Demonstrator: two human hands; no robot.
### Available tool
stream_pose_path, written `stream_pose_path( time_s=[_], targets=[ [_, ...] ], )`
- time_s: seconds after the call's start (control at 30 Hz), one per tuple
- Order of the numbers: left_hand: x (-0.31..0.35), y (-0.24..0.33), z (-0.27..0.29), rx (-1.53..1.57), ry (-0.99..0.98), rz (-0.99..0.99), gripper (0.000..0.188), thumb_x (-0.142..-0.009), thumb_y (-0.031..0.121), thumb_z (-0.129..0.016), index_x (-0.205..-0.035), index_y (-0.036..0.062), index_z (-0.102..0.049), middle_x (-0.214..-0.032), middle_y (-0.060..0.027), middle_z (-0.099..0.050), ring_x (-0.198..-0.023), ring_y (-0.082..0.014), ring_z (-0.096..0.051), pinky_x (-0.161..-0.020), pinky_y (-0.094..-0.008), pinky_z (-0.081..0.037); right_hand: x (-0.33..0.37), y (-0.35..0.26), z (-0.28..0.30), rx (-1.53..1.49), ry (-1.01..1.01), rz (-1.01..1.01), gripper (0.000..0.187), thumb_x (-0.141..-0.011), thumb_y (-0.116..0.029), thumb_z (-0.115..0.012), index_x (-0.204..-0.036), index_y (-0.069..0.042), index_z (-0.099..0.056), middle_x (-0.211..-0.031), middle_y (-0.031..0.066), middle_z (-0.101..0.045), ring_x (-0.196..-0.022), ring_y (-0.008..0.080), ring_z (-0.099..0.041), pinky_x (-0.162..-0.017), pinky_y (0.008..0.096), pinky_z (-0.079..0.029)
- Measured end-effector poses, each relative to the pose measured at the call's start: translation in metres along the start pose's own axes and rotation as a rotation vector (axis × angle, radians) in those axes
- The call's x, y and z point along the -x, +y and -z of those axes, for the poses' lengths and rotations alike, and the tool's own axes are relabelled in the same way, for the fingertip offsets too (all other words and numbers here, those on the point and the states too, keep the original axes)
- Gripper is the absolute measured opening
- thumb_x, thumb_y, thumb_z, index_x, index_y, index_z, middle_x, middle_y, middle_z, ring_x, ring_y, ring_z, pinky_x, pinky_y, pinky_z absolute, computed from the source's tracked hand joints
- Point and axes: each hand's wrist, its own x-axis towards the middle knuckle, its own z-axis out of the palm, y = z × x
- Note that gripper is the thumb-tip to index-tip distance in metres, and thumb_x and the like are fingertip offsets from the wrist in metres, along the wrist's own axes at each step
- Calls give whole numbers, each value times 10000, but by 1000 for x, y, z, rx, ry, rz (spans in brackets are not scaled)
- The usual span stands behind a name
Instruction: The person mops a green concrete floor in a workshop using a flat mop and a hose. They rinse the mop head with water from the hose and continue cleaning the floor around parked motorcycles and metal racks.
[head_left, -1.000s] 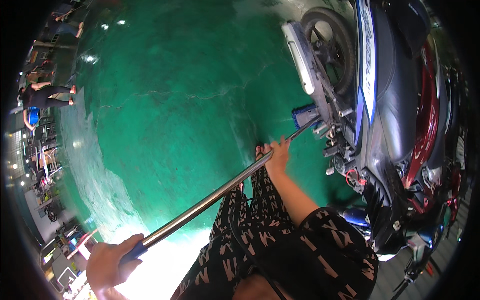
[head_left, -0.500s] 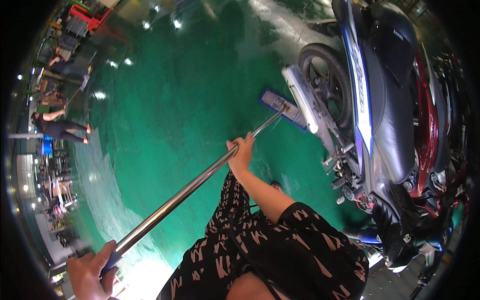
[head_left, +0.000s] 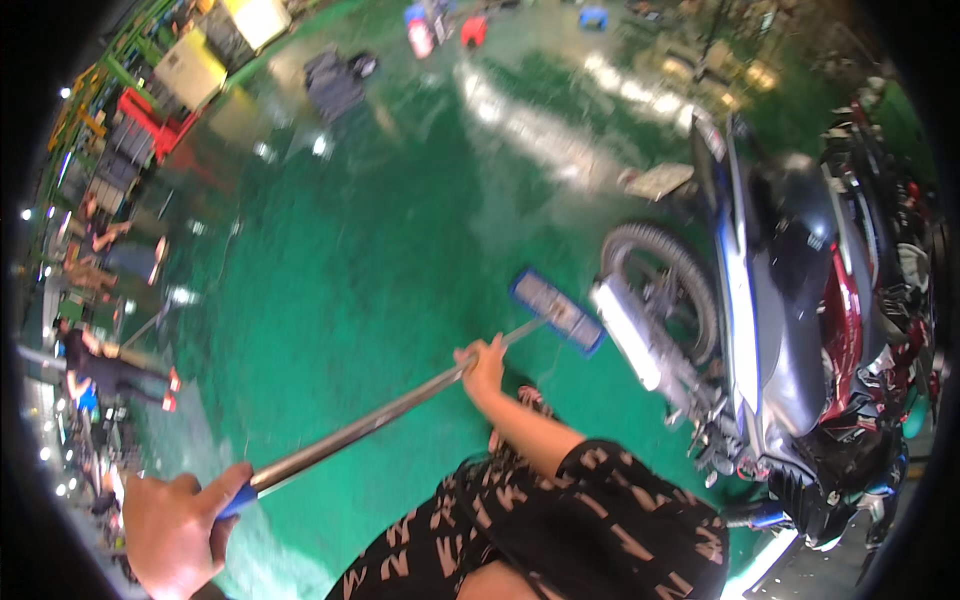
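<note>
A flat mop with a long shiny metal pole (head_left: 375, 415) slants across the view from lower left to the middle. My left hand (head_left: 180, 530) is closed round the blue grip (head_left: 236, 502) at the pole's near end. Farther along, the fingers of my right hand (head_left: 486, 368) wrap the pole. The blue-edged mop head (head_left: 557, 312) lies flat on the green floor (head_left: 340, 270), just left of the exhaust pipe (head_left: 628, 335) and rear wheel (head_left: 665, 285) of a parked motorcycle (head_left: 740, 290).
More motorcycles, one of them red (head_left: 845, 320), stand packed at the right. At the left a person in dark clothes (head_left: 105, 370) stands holding a pole. Dark cloth (head_left: 335, 85) lies on the far floor, with a red stool (head_left: 474, 32) and a blue stool (head_left: 593, 18) beyond.
The view has tilted up, showing more far floor. The mop head has slid back from beside the rear wheel and now shows whole left of the exhaust. Both hands keep their hold.
</note>
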Motion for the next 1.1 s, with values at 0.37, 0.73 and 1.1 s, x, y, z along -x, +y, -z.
stream_pose_path(
  time_s=[0.37,0.73,1.1],
  targets=[
    [-231,-92,36,-12,147,-127,455,-508,212,-742,-957,226,-666,-498,-36,-501,-457,-244,-496,-454,-373,-321,-233,-52,-33,95,-12,-74,289,-722,-337,-707,-773,-70,-608,-1331,341,-297,-1218,554,-259,-991,490,-336],
    [-452,-146,111,69,116,-257,501,-450,163,-744,-945,192,-674,-547,-43,-560,-470,-230,-529,-438,-355,-320,-436,-70,-25,268,-92,130,213,-724,-227,-651,-721,-34,-562,-863,141,-604,-1010,342,-534,-947,454,-370],
    [-742,-174,206,108,-155,-484,438,-698,97,-665,-1119,200,-611,-757,-177,-602,-679,-345,-605,-593,-409,-460,-643,-55,-3,337,-66,-176,166,-741,-225,-645,-777,-78,-577,-924,128,-608,-1168,345,-451,-1007,522,-300]
  ],
)
